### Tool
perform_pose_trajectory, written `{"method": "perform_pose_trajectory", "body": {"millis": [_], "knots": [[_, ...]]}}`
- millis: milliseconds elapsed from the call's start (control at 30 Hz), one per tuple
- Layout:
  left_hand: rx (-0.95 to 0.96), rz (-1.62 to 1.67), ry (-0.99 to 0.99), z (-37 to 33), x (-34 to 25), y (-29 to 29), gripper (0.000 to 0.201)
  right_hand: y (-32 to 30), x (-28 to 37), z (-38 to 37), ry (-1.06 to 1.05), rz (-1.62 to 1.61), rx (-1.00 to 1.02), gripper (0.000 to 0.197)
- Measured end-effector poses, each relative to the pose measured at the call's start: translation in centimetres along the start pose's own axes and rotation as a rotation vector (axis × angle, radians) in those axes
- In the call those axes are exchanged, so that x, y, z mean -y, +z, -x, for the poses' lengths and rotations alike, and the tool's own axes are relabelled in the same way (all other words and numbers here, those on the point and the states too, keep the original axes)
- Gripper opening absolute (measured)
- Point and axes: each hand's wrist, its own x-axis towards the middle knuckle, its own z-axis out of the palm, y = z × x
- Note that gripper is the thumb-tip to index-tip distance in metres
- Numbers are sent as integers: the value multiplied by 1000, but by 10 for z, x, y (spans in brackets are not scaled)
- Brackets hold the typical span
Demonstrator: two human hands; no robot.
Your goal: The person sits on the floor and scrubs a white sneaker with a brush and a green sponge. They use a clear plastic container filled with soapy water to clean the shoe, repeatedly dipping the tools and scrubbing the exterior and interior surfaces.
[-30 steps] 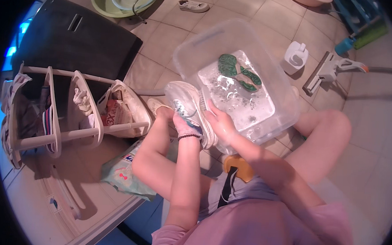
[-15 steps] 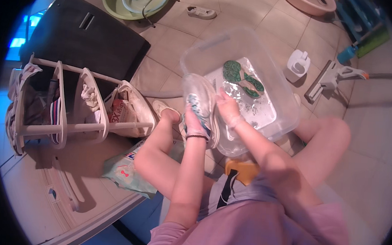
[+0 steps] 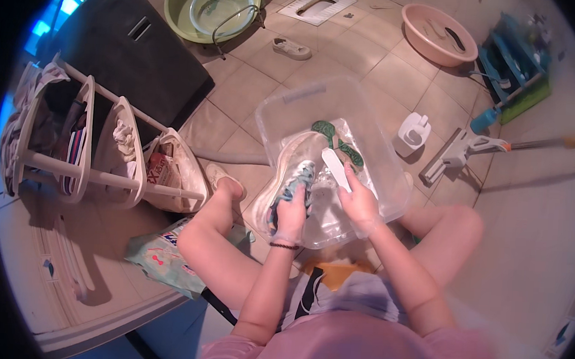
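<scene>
My left hand point(image 3: 291, 214), in what looks like a thin clear glove, grips a white sneaker point(image 3: 278, 179) with a blue-green patterned part. The shoe is tilted over the left side of a clear plastic tub point(image 3: 391, 123). In my right hand point(image 3: 360, 204) is a long, flat white brush point(image 3: 336, 169), its back up and its bristles hidden. It is held over the tub, just right of the sneaker and apart from it. Shallow water with suds lies in the tub. Green tread pieces point(image 3: 323, 128), apparently of a second shoe lying sole up, show there, partly covered by the sneaker.
A white jug point(image 3: 413, 134) and a floor squeegee point(image 3: 458, 150) stand right of the tub. At left are a pale rack point(image 3: 106, 180) with cloths and a dark box-like unit point(image 3: 131, 45). Farther off lie a loose shoe point(image 3: 291, 49), a green basin point(image 3: 174, 16) and a pink basin point(image 3: 433, 51).
My right hand has come away from the sneaker's side, bringing the white brush into view. The sneaker has turned, showing more of its pale sole edge on the left. The whole view has shifted.
</scene>
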Motion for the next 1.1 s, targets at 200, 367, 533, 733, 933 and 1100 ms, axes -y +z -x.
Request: {"method": "perform_pose_trajectory", "body": {"millis": [200,367,533,733,933,1100], "knots": [[117,261,-58,-11,41,-29,27,5,27,1,10,94,19,50],[282,788,-174,-27,40,-21,38,24,45,13,1,-2,70,48],[342,952,-198,-34,3,-31,64,22,69,46,-178,154,227,46],[420,991,-122,-25,26,-4,49,6,72,-25,-70,77,-18,46],[218,621,8,5,20,-11,51,27,58,23,-438,15,82,48],[137,154,94,21,8,1,53,-34,72,-35,-35,-374,-39,50]]}}
